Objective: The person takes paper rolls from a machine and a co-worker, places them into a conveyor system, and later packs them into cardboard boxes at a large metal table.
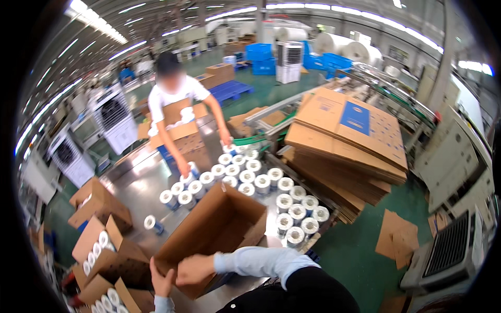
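Note:
An open, upright cardboard box (214, 221) stands tilted across the metal table just in front of me, with bare brown walls showing inside. At its near left corner my left hand (162, 280) grips the edge, the thumb apart from the fingers. Close beside it, my right hand (195, 269) is closed with curled fingers at the box's near rim; its fingertips are partly hidden. Beyond the box and along its right side stand several white rolls (262, 182) with blue lower parts. One lone roll (150, 223) leans to the left of the box.
Across the metal table (136, 180), a co-worker (175, 99) handles rolls beside another carton (185, 141). Flattened cardboard boxes (344, 130) are stacked at the right, next to a conveyor (282, 115). Cartons holding rolls (96, 250) stand at the lower left.

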Demonstrator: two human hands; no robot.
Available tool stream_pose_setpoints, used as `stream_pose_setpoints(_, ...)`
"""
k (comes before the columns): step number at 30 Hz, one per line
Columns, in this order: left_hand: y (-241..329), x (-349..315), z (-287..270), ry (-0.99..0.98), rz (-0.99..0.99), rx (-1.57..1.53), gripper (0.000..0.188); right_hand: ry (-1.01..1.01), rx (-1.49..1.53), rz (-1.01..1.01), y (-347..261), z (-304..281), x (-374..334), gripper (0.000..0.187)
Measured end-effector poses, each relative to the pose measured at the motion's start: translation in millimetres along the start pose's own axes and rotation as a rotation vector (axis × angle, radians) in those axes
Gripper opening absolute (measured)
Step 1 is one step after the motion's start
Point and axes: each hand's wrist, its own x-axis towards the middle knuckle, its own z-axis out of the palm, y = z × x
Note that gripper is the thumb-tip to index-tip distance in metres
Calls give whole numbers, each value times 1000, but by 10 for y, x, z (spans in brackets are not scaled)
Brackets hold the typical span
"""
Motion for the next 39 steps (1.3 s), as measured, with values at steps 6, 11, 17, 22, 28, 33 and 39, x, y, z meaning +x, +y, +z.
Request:
stream_pose_setpoints(6,151,-79,140,-109,-162,-46,87,718,-690,785,1005,-930,-1200,70)
stream_pose_setpoints(11,-288,-82,189,-171,-134,-100,78,693,405,772,2781,-716,-3160,56)
stream_pose_setpoints(17,-1406,-462,680,-83,-204,115,60,771,-184,1220,3447,100,-2888,66)
stream_pose_setpoints(22,-305,216,40,-15,41,857,69,736,-484,368,1377,-1314,-1809,55)
stream_pose_setpoints(28,899,1230,997,-37,440,741,76,-439,-337,416,783,-640,-1395,42)
stream_pose_setpoints(33,700,1705,1288,-436,-6,854,78,-225,-500,314,1158,-130,-1466,15)
stream_pose_setpoints(39,467,1975,1331,-412,-27,876,82,35,-799,277,794,788,-2062,68)
